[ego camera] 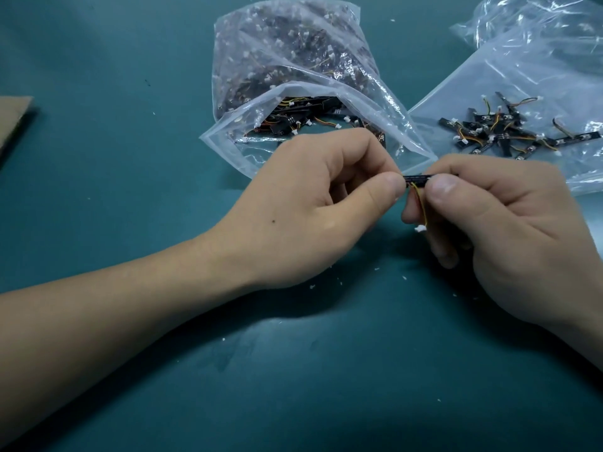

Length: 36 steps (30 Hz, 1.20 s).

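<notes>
Teal work surface (114,190), seen from above, bearing all items. At the far centre lies an open clear plastic bag (293,60), its mouth turned toward the viewer and packed with small black wired strips. To its right lies a flat clear bag (535,70) with a loose pile of the same strips (509,132) on top. A piece of cardboard (13,122) lies at the left edge.

The left forearm enters from the lower left and runs diagonally to the left hand (310,203), back uppermost, fingers curled. The right hand (502,230) enters from the right edge, fingers curled under.

Between the two hands, just in front of the open bag's mouth and above the surface, is a single black strip (417,180). Its long axis lies roughly level, running left to right across the view. The left thumb and forefinger pinch its left end; the right thumb and forefinger pinch its right end, so both tips are hidden.

A yellow wire (423,207) leaves the strip near its middle and hangs toward the viewer, ending in a white connector (420,228) beside the right fingers. White crumbs (404,278) dot the surface.
</notes>
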Each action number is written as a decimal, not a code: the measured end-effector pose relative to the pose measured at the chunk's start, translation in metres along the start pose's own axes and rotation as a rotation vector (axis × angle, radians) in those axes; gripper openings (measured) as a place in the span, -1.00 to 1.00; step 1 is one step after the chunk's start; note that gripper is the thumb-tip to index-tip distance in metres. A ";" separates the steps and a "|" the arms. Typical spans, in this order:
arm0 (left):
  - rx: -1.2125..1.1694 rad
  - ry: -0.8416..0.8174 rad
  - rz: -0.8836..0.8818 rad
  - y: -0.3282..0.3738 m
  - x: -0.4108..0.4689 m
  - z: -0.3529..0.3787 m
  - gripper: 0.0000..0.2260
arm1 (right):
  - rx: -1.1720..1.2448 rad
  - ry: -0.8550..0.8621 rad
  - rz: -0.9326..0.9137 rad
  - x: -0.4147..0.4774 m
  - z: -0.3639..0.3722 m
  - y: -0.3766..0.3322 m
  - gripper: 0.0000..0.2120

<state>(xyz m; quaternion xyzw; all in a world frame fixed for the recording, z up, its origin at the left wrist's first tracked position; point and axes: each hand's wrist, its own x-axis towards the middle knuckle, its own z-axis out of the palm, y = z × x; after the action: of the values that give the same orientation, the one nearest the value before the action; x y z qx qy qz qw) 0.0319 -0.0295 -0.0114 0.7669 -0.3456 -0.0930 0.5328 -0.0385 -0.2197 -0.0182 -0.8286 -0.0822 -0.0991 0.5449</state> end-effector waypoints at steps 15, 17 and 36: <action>-0.005 -0.031 0.038 0.001 0.001 -0.001 -0.87 | 0.001 0.016 0.024 -0.003 0.001 -0.003 -0.70; 0.029 -0.012 0.045 0.001 0.001 -0.001 -0.86 | -0.029 0.007 0.014 -0.002 0.000 -0.003 -0.70; 0.210 -0.200 0.020 0.007 -0.001 -0.003 -0.78 | -0.017 -0.095 0.016 -0.003 -0.001 -0.006 -0.76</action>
<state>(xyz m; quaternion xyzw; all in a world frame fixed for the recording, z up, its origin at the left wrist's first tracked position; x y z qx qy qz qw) 0.0294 -0.0278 -0.0041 0.8019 -0.4124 -0.1269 0.4133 -0.0431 -0.2188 -0.0135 -0.8377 -0.1004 -0.0561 0.5339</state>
